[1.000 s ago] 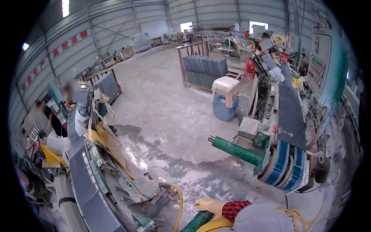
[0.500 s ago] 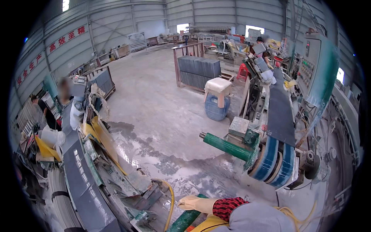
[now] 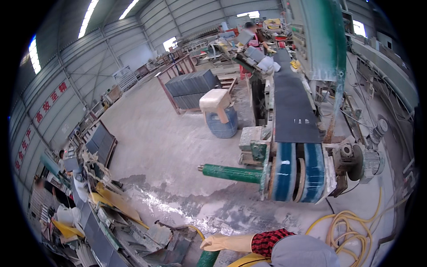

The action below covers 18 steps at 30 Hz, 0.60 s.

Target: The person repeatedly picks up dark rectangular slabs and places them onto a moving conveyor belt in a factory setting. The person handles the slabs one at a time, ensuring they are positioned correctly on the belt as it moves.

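My right hand (image 3: 213,243), in a pale cream rubber glove, is at the lower middle. A red-and-black checked cuff (image 3: 269,241) and a grey sleeve (image 3: 304,252) lead to it from the lower right. The gloved fingers curve down over the upper end of a green roller (image 3: 207,259), whose lower part leaves the picture. Yellow cloth (image 3: 249,260) shows under my forearm. Nowhere in view is my left hand. In front stands a conveyor with two blue belts (image 3: 284,171), a dark flat slab (image 3: 296,107) on it and a green roller arm (image 3: 231,172) sticking out leftwards.
A motor (image 3: 371,162) and coiled yellow hose (image 3: 347,229) are at the right. A blue barrel (image 3: 222,122) with a pale block on it stands before racked dark slabs (image 3: 191,89). Another conveyor (image 3: 95,231) runs along the left, with people beyond. Wet floor (image 3: 178,204) lies between.
The view has turned right and tilted, so the blue-belted conveyor sits nearer the middle and more hose shows. My right hand stays at the green roller.
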{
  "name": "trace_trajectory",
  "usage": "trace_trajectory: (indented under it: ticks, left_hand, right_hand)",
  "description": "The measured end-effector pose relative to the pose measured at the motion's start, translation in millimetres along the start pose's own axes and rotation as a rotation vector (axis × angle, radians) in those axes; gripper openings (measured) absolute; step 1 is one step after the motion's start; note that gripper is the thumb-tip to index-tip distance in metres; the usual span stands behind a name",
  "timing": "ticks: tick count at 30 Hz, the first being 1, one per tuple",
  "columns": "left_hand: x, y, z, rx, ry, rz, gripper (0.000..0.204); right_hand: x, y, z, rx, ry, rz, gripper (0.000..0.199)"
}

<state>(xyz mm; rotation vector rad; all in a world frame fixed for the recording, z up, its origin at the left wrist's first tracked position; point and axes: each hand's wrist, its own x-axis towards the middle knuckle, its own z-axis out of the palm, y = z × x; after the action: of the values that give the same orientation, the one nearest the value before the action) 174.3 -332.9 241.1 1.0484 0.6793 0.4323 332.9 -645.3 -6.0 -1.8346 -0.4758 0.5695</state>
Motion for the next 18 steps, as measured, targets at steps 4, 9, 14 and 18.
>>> trace_trajectory:
  ticks: [4,9,14,18]
  left_hand:
    - [-53,-29,71,0.064,-0.112,-0.036,0.061]
    - [-119,-61,144,0.095,-0.284,-0.156,0.062]
    - [-116,-161,237,0.002,-0.76,-0.468,0.059]
    - [-136,-212,320,0.247,-1.02,-0.742,0.056]
  right_hand:
    - [-58,-14,-48,0.62,-0.107,0.014,0.064]
    - [-153,4,-122,1.715,-0.378,-0.183,0.058]
    - [-245,-27,-168,1.784,0.267,-0.082,0.049]
    - [-309,1,-169,1.716,0.822,-0.23,0.042]
